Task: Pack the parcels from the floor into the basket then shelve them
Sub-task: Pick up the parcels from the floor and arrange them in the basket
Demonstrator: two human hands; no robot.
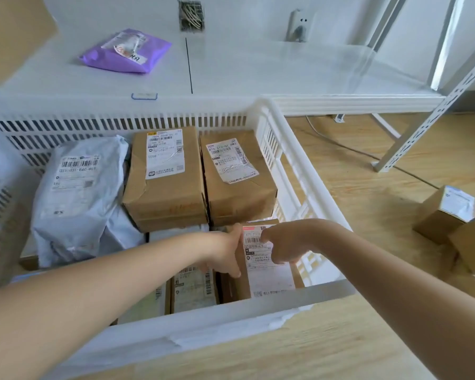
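A white slatted basket (291, 171) stands on the wooden floor and holds several parcels. At its back lie two brown boxes (165, 193) (239, 187) with labels, and a grey mailer bag (77, 193) fills the left side. At the front right is a labelled brown box (266, 272). My left hand (225, 253) grips its left edge and my right hand (283, 245) grips its right top edge. Flat labelled parcels (192, 286) lie under my left wrist.
A white shelf board (231, 69) behind the basket carries a purple mailer bag (126, 50). A cardboard box (11, 31) sits at its far left. Two small brown boxes (447, 215) lie on the floor at right. A metal shelf leg (433, 113) stands at right.
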